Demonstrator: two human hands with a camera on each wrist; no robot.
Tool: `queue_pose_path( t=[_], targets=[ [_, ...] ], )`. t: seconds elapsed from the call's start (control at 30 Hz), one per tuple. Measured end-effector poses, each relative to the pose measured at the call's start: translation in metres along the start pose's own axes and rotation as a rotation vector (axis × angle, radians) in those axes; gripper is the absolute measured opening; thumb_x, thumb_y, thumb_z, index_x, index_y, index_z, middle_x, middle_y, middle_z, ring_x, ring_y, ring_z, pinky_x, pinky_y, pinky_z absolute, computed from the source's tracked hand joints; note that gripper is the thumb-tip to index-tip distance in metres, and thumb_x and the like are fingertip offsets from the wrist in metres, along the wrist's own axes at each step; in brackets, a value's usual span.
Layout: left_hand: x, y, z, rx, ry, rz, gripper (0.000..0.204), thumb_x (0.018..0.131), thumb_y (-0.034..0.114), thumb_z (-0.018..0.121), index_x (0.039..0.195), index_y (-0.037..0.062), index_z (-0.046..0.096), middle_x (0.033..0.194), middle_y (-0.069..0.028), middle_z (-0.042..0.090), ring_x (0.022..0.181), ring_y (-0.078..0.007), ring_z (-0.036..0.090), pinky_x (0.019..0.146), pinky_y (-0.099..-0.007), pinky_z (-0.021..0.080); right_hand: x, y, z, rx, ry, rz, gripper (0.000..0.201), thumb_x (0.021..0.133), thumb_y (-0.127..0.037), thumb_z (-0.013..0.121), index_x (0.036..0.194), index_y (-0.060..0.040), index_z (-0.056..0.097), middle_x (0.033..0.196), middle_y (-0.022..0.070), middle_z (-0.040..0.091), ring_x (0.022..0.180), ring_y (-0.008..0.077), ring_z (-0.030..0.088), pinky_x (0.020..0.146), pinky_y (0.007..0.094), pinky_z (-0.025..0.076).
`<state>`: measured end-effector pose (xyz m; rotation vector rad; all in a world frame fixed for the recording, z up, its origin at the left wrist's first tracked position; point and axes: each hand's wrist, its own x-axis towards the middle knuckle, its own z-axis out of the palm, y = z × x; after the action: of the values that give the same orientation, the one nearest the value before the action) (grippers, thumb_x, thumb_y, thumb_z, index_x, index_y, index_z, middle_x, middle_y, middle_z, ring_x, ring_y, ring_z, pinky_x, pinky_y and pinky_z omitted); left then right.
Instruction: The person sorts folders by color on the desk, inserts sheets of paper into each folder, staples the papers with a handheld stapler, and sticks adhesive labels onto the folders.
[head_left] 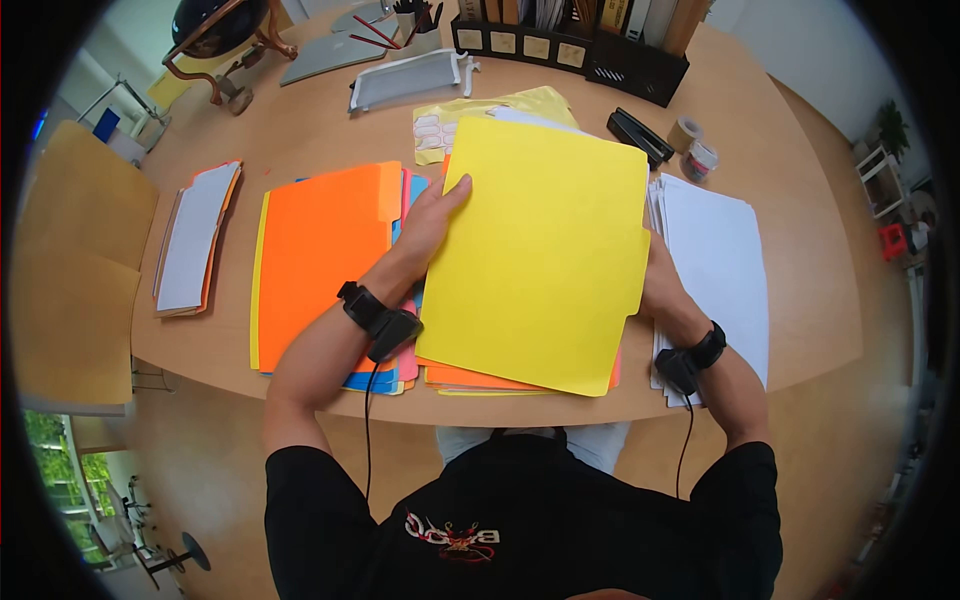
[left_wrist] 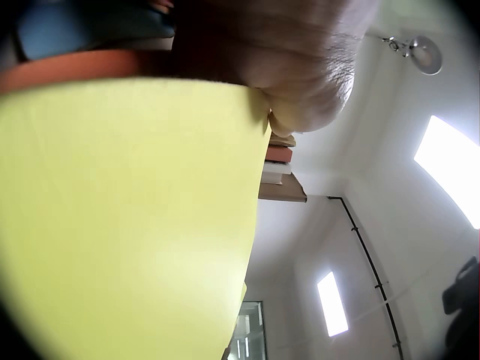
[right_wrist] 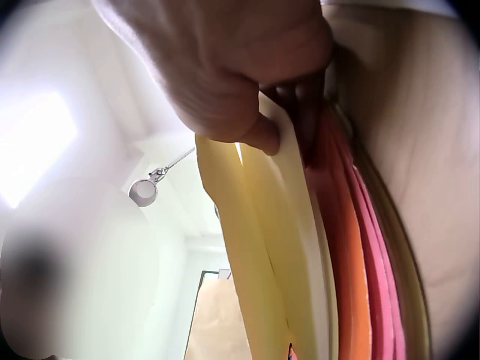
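A yellow tabbed file folder [head_left: 540,260] is held up tilted in front of the person, between both hands. The left hand [head_left: 428,230] grips its left edge, thumb lying on the front cover and fingers behind. At the opposite edge the right hand [head_left: 661,277] is mostly hidden behind the folder. In the right wrist view, the right thumb [right_wrist: 262,135] reaches between the yellow cover and a pale layer, with fingers behind that layer. Orange and pink folders [right_wrist: 352,255] stand close behind it. Under the yellow folder lies a stack with an orange folder [head_left: 470,376] showing.
Left of the hands lies a stack topped by an orange folder [head_left: 325,260]; white papers [head_left: 710,270] lie right. A smaller paper pile [head_left: 198,238] sits far left. Behind are a stapler [head_left: 640,138], tape roll [head_left: 685,133], grey mesh tray [head_left: 410,82] and black file organizer [head_left: 635,70].
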<state>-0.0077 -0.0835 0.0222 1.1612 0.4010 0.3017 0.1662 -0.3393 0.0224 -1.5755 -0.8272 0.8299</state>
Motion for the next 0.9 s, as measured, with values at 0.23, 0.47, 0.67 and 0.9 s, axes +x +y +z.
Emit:
queue_pose_path(
  t=[0.23,0.47,0.67,0.9],
  targets=[
    [0.000,0.003,0.003,-0.056,0.040,0.017,0.043,0.105,0.029,0.050,0.138,0.0012,0.047,0.124,-0.0083,0.063,0.107,-0.0159,0.064,0.090,-0.0294,0.052,-0.004,-0.016,0.009,0.138,0.110,0.148,0.031,0.094,-0.013,0.067,0.121,0.0003,0.058,0.113,0.0048,0.065,0.096,0.0104,0.062,0.081,0.0243,0.052],
    [-0.046,0.065,0.008,0.053,0.122,0.154,0.040,0.104,0.028,0.053,0.133,0.0012,0.053,0.121,-0.0063,0.065,0.107,-0.0150,0.063,0.092,-0.0300,0.051,-0.017,-0.042,-0.044,0.166,0.253,-0.118,0.036,0.099,-0.025,0.064,0.124,0.0007,0.060,0.109,0.0038,0.070,0.092,0.0074,0.065,0.082,0.0239,0.052],
    [-0.086,0.126,-0.091,0.309,0.341,0.247,0.039,0.102,0.026,0.057,0.131,0.0001,0.056,0.122,-0.0067,0.065,0.110,-0.0155,0.061,0.095,-0.0295,0.047,-0.079,-0.064,-0.130,0.057,0.592,-0.074,0.045,0.096,-0.026,0.067,0.130,0.0021,0.058,0.111,0.0083,0.070,0.095,0.0125,0.066,0.086,0.0268,0.052],
    [-0.107,0.103,-0.216,0.625,0.564,-0.027,0.058,0.095,0.032,0.067,0.138,-0.0028,0.051,0.129,-0.0117,0.062,0.115,-0.0189,0.059,0.098,-0.0311,0.044,-0.129,0.014,-0.192,-0.141,0.639,0.220,0.049,0.096,-0.029,0.068,0.128,0.0058,0.057,0.105,0.0087,0.070,0.091,0.0130,0.065,0.085,0.0254,0.051]
  ],
)
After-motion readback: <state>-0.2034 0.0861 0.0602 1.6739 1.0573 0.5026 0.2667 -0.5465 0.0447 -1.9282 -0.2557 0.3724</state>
